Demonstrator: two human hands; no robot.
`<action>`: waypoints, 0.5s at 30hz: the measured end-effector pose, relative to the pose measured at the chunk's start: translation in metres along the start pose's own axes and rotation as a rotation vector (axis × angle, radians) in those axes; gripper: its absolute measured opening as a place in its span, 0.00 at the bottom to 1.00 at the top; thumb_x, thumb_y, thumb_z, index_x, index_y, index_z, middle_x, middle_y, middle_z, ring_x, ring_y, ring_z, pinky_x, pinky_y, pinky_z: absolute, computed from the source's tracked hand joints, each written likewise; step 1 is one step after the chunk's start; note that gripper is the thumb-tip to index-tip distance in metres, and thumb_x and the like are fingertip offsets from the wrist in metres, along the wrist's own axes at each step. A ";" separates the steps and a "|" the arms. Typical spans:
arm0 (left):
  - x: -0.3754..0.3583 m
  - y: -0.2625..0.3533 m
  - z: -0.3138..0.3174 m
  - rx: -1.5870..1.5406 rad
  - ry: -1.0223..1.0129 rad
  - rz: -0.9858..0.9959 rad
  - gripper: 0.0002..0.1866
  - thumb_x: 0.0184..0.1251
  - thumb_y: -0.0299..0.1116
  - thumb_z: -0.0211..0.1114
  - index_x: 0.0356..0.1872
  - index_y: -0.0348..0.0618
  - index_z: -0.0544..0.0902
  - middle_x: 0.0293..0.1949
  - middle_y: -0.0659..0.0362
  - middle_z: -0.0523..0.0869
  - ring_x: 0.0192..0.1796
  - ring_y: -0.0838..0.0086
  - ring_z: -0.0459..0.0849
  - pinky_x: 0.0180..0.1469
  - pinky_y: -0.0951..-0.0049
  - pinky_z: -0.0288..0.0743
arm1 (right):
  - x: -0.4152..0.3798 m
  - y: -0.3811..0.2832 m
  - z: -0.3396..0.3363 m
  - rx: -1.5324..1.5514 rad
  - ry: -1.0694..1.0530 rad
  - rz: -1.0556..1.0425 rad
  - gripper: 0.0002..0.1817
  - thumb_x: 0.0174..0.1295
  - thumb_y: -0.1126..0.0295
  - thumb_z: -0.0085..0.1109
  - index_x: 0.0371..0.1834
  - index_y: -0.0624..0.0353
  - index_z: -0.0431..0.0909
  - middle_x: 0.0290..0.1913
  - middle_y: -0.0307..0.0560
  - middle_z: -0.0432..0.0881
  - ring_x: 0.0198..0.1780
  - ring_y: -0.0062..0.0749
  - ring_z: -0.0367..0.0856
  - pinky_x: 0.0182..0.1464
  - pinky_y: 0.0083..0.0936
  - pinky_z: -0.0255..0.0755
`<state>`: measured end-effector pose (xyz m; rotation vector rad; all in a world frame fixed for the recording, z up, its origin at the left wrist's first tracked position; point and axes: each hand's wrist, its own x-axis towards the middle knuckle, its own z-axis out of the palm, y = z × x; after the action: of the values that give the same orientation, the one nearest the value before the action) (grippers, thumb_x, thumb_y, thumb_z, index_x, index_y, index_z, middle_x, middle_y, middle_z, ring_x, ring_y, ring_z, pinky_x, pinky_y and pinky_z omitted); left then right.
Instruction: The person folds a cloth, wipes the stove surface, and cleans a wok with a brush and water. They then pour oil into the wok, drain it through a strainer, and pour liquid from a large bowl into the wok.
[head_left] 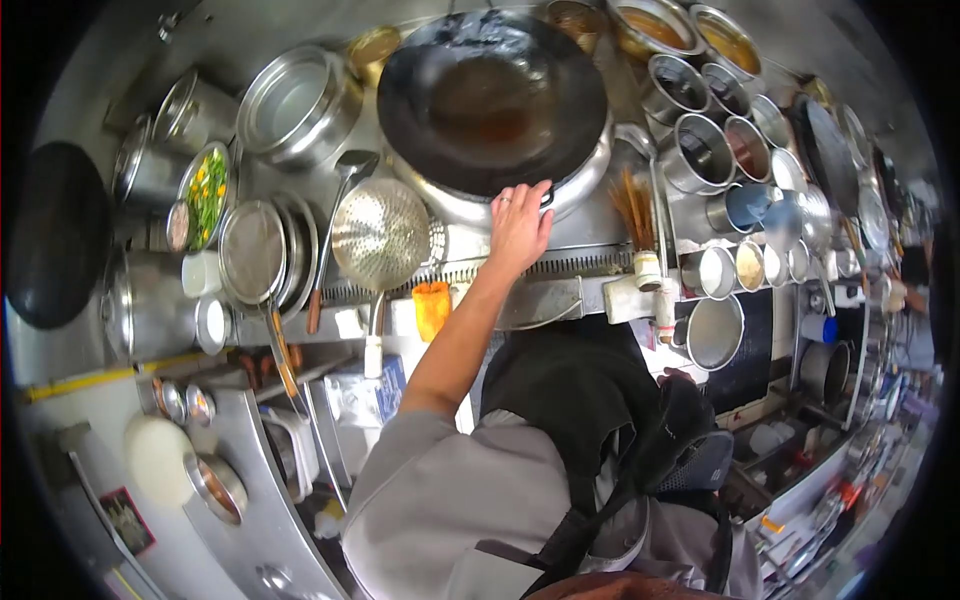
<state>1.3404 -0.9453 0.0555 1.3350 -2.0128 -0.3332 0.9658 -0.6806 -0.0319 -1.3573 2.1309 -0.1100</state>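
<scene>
A big black wok (pixel 490 100) sits on the burner, with a little brownish liquid at its bottom. My left hand (pixel 518 228) reaches forward to its near rim, fingers closed at the small loop handle (pixel 547 194). Left of that hand lie a perforated strainer ladle (pixel 381 235) and a wok spatula (pixel 355 165). A folded orange cloth (pixel 432 310) is on the front ledge by my forearm. Only a small part of my right hand (pixel 678 376) shows, low beside a saucepan (pixel 715 333); its fingers are mostly hidden.
Metal pots (pixel 300 105), stacked sieves (pixel 252 250) and a tray of cut vegetables (pixel 207 190) stand on the left. Several seasoning containers (pixel 697 150) crowd the right, near a bamboo brush (pixel 632 210). Another person (pixel 912 325) is at the far right.
</scene>
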 end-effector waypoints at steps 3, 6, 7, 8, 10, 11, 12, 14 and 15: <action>-0.004 0.003 -0.005 -0.099 0.018 -0.010 0.29 0.64 0.31 0.71 0.67 0.43 0.75 0.56 0.49 0.81 0.60 0.49 0.76 0.64 0.52 0.69 | -0.058 0.083 -0.017 -0.072 -0.052 -0.085 0.22 0.69 0.54 0.66 0.54 0.62 0.84 0.45 0.62 0.89 0.51 0.50 0.90 0.52 0.42 0.82; -0.014 0.012 -0.031 -0.117 0.150 -0.001 0.30 0.63 0.29 0.71 0.67 0.41 0.74 0.61 0.45 0.78 0.65 0.47 0.73 0.69 0.50 0.68 | 0.020 0.093 -0.024 0.070 -0.244 -0.175 0.23 0.70 0.56 0.66 0.57 0.63 0.83 0.44 0.60 0.90 0.49 0.46 0.90 0.50 0.42 0.83; -0.019 0.016 -0.044 -0.119 0.179 -0.028 0.30 0.64 0.30 0.71 0.68 0.40 0.74 0.60 0.45 0.79 0.66 0.47 0.74 0.70 0.50 0.68 | 0.047 0.097 -0.029 0.249 -0.369 -0.105 0.24 0.70 0.58 0.66 0.61 0.64 0.81 0.43 0.59 0.90 0.48 0.42 0.90 0.49 0.42 0.83; -0.026 0.016 -0.054 -0.086 0.212 -0.050 0.30 0.64 0.30 0.71 0.68 0.40 0.74 0.60 0.45 0.79 0.66 0.47 0.74 0.70 0.50 0.68 | 0.066 0.088 -0.036 0.231 -0.389 -0.150 0.24 0.70 0.58 0.66 0.61 0.64 0.81 0.43 0.59 0.90 0.48 0.42 0.90 0.49 0.42 0.83; -0.042 0.013 -0.071 -0.083 0.257 -0.141 0.28 0.66 0.30 0.70 0.67 0.40 0.75 0.60 0.45 0.79 0.65 0.47 0.75 0.71 0.48 0.67 | 0.080 0.073 -0.045 0.323 -0.178 -0.255 0.30 0.72 0.58 0.63 0.68 0.71 0.75 0.42 0.57 0.90 0.45 0.38 0.89 0.48 0.41 0.82; -0.051 0.014 -0.082 -0.028 0.264 -0.177 0.26 0.67 0.29 0.69 0.65 0.40 0.76 0.59 0.45 0.80 0.65 0.47 0.76 0.70 0.50 0.67 | 0.077 0.033 -0.066 0.236 -0.248 -0.236 0.36 0.72 0.57 0.61 0.73 0.76 0.67 0.43 0.57 0.90 0.42 0.39 0.88 0.44 0.36 0.80; -0.059 0.012 -0.092 -0.015 0.269 -0.184 0.26 0.67 0.29 0.69 0.65 0.40 0.76 0.59 0.45 0.80 0.65 0.47 0.76 0.70 0.50 0.67 | 0.088 0.029 -0.065 0.236 -0.258 -0.249 0.36 0.72 0.57 0.61 0.73 0.76 0.67 0.43 0.57 0.90 0.42 0.39 0.88 0.44 0.36 0.80; -0.080 0.009 -0.108 0.114 0.226 -0.274 0.24 0.67 0.28 0.69 0.64 0.40 0.78 0.60 0.46 0.80 0.65 0.48 0.76 0.70 0.53 0.69 | 0.102 0.031 -0.057 0.227 -0.246 -0.318 0.38 0.72 0.58 0.61 0.76 0.74 0.64 0.45 0.58 0.90 0.40 0.39 0.87 0.38 0.31 0.77; -0.091 0.010 -0.116 0.116 0.242 -0.302 0.23 0.67 0.28 0.70 0.63 0.40 0.78 0.60 0.46 0.80 0.65 0.48 0.76 0.69 0.54 0.69 | 0.107 0.034 -0.054 0.223 -0.260 -0.324 0.38 0.72 0.58 0.61 0.76 0.74 0.64 0.45 0.58 0.90 0.40 0.39 0.87 0.38 0.31 0.77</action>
<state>1.4322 -0.8428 0.1090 1.6715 -1.6542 -0.1807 0.8789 -0.7681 -0.0478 -1.4823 1.6239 -0.2765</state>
